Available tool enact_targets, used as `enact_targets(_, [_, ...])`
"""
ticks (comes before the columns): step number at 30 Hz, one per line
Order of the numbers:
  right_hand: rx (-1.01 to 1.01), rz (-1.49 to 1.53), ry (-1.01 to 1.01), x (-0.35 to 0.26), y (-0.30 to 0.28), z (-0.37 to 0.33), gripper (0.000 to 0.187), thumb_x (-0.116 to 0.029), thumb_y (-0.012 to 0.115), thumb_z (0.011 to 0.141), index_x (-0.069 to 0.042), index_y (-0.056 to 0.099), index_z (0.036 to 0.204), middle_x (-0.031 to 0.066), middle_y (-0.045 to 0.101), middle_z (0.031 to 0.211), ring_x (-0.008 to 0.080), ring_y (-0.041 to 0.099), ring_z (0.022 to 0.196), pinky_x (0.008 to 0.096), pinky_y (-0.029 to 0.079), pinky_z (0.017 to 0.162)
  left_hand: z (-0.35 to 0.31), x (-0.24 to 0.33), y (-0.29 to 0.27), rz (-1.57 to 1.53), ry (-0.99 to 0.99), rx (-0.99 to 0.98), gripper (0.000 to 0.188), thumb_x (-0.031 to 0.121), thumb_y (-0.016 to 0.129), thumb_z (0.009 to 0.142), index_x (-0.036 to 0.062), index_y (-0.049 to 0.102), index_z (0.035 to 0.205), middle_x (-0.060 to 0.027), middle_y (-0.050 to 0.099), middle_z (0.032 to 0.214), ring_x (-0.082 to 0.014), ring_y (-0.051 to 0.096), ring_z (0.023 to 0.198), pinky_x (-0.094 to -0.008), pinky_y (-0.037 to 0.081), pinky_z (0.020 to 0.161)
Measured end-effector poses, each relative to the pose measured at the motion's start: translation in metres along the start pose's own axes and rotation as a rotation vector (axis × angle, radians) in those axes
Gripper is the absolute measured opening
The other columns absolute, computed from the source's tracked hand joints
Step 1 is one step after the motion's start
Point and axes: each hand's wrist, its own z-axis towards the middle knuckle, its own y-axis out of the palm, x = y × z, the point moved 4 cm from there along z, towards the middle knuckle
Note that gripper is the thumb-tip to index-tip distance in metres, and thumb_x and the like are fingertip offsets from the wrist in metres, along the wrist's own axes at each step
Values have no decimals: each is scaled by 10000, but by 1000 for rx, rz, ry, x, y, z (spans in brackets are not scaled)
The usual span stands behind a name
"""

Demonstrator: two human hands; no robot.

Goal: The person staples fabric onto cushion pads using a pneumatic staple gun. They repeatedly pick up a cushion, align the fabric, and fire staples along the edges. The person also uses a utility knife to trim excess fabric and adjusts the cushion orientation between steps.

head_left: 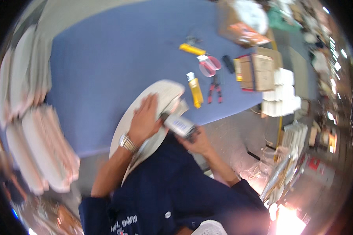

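My left hand (144, 117), with a metal watch at the wrist, lies with fingers stretched out on a long, curved off-white panel (166, 87). This panel rests across the near edge of the blue table and against my body. My right hand (196, 141) grips the near end of a small black-and-white block-shaped thing (179, 124) with a label; blur hides its kind. Its far end is by my left thumb, over the panel's right edge. Beyond it, a yellow utility knife (196, 92) and black-and-red pliers (215, 91) lie on the table.
Red-handled scissors (210, 65), a yellow tool (192, 49) and a black object (228, 64) lie farther back on the blue table (106, 78). Cardboard boxes (262, 72) and white stacks (280, 94) stand right. Long pale panels (39, 145) are stacked left.
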Motion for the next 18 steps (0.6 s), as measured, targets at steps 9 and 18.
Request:
enact_targets(9, [-8, 71, 104, -18, 1, 21, 480, -171, 760, 825, -47, 601, 1261, 203, 711, 977, 428, 689, 907, 480, 552, 799, 7, -12, 19, -27, 134, 132, 934, 76, 748, 788, -5, 273, 1589, -288, 366, 1591, -501, 375, 1449, -570, 408, 1122])
enact_targets(18, [206, 27, -222, -31, 7, 23, 598, -137, 783, 834, -106, 573, 1392, 132, 680, 1266, 346, 692, 1068, 389, 547, 933, 8, -8, 8, -58, 80, 75, 930, 75, 757, 802, 4, 273, 1592, -299, 378, 1585, -508, 367, 1452, -485, 384, 1180])
